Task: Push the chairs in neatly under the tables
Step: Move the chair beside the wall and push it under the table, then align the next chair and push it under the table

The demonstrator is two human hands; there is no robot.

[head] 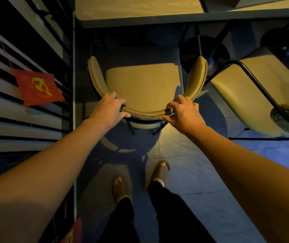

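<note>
A tan padded chair point(143, 83) with a curved backrest and dark metal legs stands in front of me, facing a pale table point(136, 20) at the top of the view. The seat's front edge lies in the table's shadow. My left hand point(109, 106) grips the left part of the curved backrest. My right hand point(182, 111) grips the right part of the same backrest. A second tan chair point(255, 95) with a black tube frame stands to the right, turned at an angle and away from the table.
A slatted wall point(26, 85) with a small red flag point(38, 86) runs close along the left. A dark round table base point(205, 55) sits beyond the chair, another point(280, 41) at the far right. My sandalled feet point(140, 179) stand on grey floor tiles.
</note>
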